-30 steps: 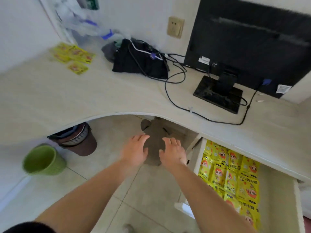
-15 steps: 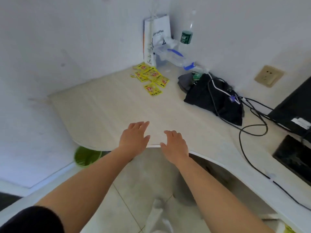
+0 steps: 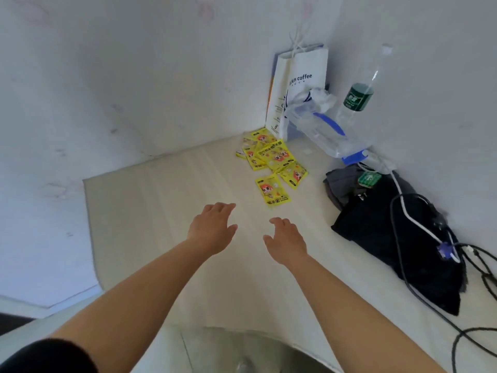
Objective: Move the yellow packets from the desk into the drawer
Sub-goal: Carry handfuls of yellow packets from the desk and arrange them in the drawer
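Several yellow packets (image 3: 271, 155) lie in a loose heap in the far corner of the pale desk (image 3: 150, 211). One yellow packet (image 3: 272, 190) lies apart, nearest to me. My left hand (image 3: 213, 228) and my right hand (image 3: 286, 239) hover over the desk side by side, palms down, fingers apart, holding nothing. Both are a short way in front of the nearest packet and touch none of them. The drawer is out of view.
A white paper coffee bag (image 3: 297, 88), a clear plastic box with a blue handle (image 3: 321, 131) and a water bottle (image 3: 359, 96) stand in the corner behind the packets. A black bag (image 3: 398, 238) with cables (image 3: 419, 222) lies at the right. Walls close the left and back.
My view has swung left, away from the open drawer and monitor, toward the desk corner. Both hands have moved forward from over the floor to over the desk, nearer the packets.
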